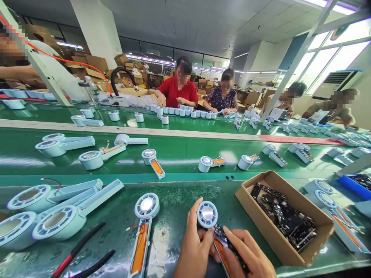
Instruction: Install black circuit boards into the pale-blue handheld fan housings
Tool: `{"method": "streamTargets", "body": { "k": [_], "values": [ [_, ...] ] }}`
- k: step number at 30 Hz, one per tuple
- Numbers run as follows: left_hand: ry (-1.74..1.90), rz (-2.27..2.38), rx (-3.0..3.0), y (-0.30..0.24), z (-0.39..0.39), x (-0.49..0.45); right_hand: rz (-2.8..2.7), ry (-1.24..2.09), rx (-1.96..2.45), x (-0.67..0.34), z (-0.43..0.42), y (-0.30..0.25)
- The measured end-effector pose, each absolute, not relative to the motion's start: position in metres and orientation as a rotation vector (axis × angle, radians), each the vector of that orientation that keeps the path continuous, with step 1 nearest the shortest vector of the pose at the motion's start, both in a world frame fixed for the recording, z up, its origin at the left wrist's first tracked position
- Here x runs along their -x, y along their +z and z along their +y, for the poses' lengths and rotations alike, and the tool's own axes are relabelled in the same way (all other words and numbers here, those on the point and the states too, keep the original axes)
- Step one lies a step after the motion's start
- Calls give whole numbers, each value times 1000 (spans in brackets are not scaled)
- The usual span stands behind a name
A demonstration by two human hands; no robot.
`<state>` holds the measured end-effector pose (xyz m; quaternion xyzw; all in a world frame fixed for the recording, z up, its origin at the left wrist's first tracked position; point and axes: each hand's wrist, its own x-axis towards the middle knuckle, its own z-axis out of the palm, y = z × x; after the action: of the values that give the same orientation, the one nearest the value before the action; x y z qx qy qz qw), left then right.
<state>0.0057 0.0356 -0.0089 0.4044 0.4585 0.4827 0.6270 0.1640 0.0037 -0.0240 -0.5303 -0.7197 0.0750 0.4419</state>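
My left hand [193, 247] grips a white handheld fan body [207, 214] just below its round head, with the thumb up along the side. My right hand [248, 255] is closed on a small black circuit board [223, 236] that lies in the fan's open handle, over an orange battery strip. Both hands are at the near edge of the green bench [174, 200]. Just left of them lies another open fan body [145, 227] showing its orange battery and red wire.
A cardboard box [285, 216] of black circuit boards sits right of my hands. Several fan bodies [55, 216] and a red-and-black tool [78, 251] lie at left. More fan parts ride the green conveyor [179, 154]. Other people sit at the far side.
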Motion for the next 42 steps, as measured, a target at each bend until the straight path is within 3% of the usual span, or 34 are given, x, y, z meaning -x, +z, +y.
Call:
{"method": "streamTargets", "body": {
  "k": [9,19,21,28,37,42],
  "values": [
    [1162,988,-888,-18,33,0,-1897,95,1324,-166,5,-31],
    [1100,1224,-1034,-6,34,-4,-1906,-68,1317,-156,8,-36],
    [1083,1317,-1117,-4,37,-4,-1910,63,1338,-161,7,-29],
    [1051,1333,-1138,1,37,-5,-1872,1056,1359,-210,5,23],
    [987,1365,-1182,5,38,-3,-1933,1178,1417,-203,16,31],
    [1046,1313,-1260,-3,36,1,-1725,1539,1301,-199,24,38]
  ]
}}
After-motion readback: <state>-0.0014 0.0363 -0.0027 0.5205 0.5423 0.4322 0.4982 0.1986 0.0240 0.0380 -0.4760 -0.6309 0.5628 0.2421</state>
